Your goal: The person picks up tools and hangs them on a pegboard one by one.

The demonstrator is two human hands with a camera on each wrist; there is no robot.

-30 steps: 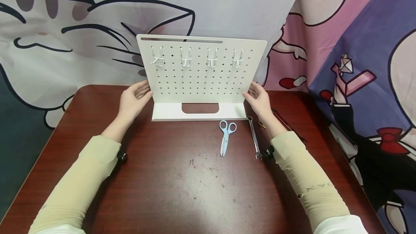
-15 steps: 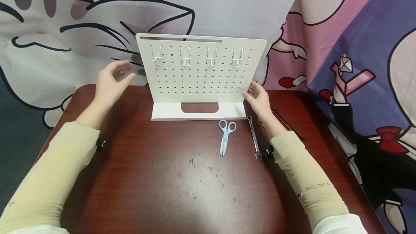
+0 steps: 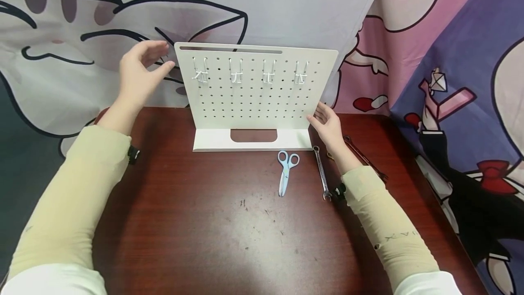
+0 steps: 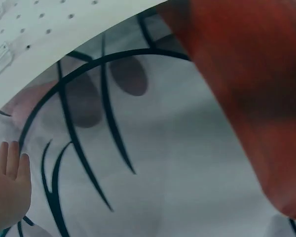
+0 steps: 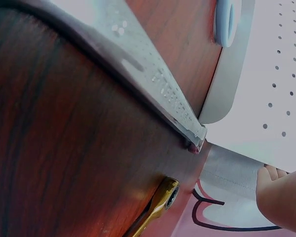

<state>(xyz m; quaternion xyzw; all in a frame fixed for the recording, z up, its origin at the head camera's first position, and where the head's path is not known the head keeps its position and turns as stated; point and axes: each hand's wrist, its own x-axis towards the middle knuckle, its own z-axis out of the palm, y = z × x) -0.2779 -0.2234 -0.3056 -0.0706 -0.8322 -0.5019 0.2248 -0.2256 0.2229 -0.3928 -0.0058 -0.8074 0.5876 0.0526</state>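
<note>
A white pegboard stand (image 3: 254,104) rises from the far side of the table, several white wire hooks (image 3: 268,78) in its upper rows. My right hand (image 3: 329,129) holds its right edge, thumb in front and the other fingers partly hidden behind; the right wrist view shows this hand (image 5: 283,200) at the board's edge too. Raised beside the upper left corner is my left hand (image 3: 141,69), fingers relaxed, apart from the board and holding nothing. In the left wrist view, the left hand (image 4: 11,190) appears in front of the curtain.
Light-blue scissors (image 3: 284,173) lie in front of the stand. Right of them is a silver wrench (image 3: 321,174). A darker wrench (image 3: 364,156) and a gold ratchet wrench (image 5: 160,200) lie near my right forearm. A printed curtain (image 3: 286,3) hangs behind the brown table (image 3: 204,222).
My left hand has let go of the board's lower left edge, moved out left, then risen to the upper left corner. The right hand has stayed at the right edge.
</note>
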